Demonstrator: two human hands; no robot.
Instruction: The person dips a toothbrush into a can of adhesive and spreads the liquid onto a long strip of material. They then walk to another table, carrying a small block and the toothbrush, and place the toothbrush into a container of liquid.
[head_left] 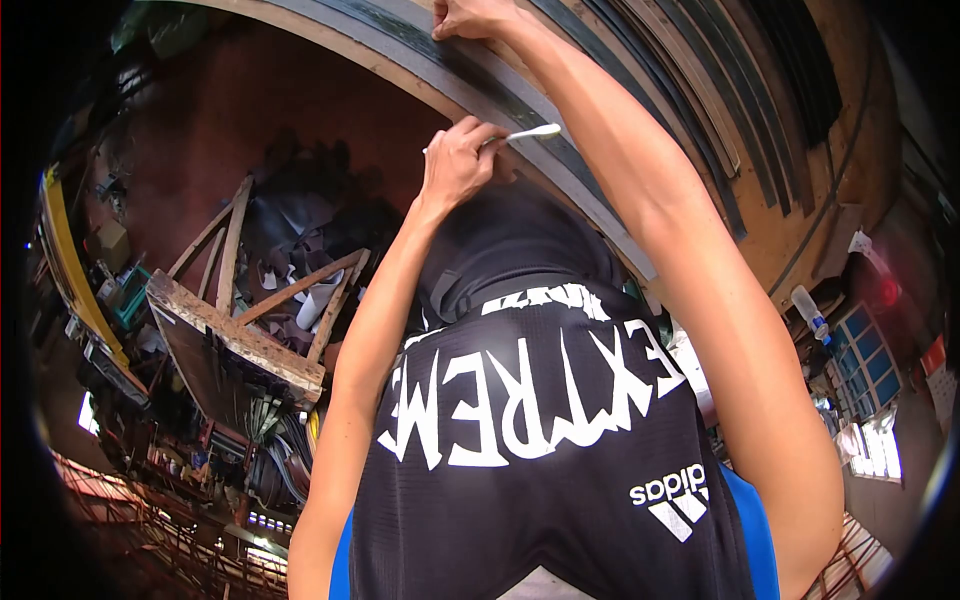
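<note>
My left hand (460, 160) is closed round a slim white stick (535, 132) whose rounded end points right; its other end is mostly hidden by my fingers. This hand is at the near edge of a bench, beside a long, flat dark strip (585, 175) that runs along that edge. Farther out, at the top of the view, my right hand (472, 18) has its fingers curled together over the strip. The view's top edge partly cuts it off, and whatever lies between its fingers is hidden.
Several long dark strips (690, 90) lie side by side on the wooden bench top (860, 130). Left of me stands a wooden frame (235, 335), with scraps (310, 295) heaped behind it. A plastic bottle (810, 312) and a blue-paned rack (868, 350) are at the right.
</note>
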